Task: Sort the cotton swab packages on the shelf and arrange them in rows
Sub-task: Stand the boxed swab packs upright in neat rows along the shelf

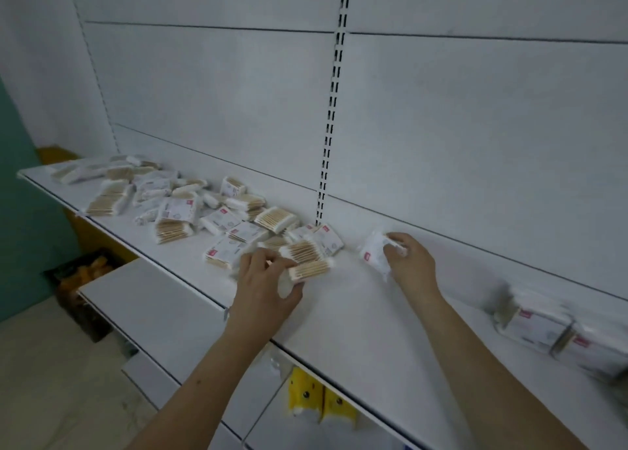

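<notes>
cotton swab packages (pixel 190 208) lie heaped left of both hands; left hand (pixel 265 286) pinches one packet (pixel 309 271), long axis left-right; right hand (pixel 413 262) clasps a white pack (pixel 372 254).

No wording could be read. The cotton swab packs (pixel 217 220) along the shelf's (pixel 356 313) back edge carried small red label marks (too blurred for letters), and their grey print was equally illegible.

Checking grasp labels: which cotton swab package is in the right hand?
The white package held by the right hand near the back panel, apart from the loose heap further left.
</notes>
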A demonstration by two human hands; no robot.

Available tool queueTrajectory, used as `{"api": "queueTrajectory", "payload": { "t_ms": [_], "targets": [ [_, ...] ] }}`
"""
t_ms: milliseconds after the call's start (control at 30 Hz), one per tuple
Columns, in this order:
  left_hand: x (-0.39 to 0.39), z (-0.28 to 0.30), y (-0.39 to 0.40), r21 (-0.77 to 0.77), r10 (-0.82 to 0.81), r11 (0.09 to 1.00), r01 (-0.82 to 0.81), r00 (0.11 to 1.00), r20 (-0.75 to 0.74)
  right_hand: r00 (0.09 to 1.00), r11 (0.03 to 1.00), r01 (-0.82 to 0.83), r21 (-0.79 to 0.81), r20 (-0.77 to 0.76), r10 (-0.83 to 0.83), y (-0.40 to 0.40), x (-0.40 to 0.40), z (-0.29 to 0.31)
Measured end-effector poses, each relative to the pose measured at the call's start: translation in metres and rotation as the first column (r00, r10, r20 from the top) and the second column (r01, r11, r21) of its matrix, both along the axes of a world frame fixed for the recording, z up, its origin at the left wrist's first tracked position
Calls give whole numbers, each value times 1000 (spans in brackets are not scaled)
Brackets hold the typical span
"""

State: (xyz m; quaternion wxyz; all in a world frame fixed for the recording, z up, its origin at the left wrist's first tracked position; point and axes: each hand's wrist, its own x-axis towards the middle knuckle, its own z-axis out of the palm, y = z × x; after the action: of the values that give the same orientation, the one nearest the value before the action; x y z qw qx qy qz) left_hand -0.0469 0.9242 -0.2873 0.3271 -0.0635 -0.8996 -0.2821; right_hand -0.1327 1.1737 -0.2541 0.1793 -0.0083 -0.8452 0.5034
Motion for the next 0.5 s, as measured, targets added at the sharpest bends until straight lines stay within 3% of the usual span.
{"api": "queueTrajectory", "payload": {
  "t_ms": [67,133,367,500],
  "targets": [
    [5,14,20,202,-141,972,119,985,96,996,950,0,-313,85,28,19,9,10],
    [6,22,39,309,-261,929,204,953,156,992,881,-36,-471,91,89,37,23,18],
    [-1,33,110,444,-485,819,363,851,200,991,838,-52,-542,77,111,106,83,47],
    [-4,33,159,423,-604,763,489,772,197,990,933,128,-338,103,-99,155,118,57]
  ]
}}
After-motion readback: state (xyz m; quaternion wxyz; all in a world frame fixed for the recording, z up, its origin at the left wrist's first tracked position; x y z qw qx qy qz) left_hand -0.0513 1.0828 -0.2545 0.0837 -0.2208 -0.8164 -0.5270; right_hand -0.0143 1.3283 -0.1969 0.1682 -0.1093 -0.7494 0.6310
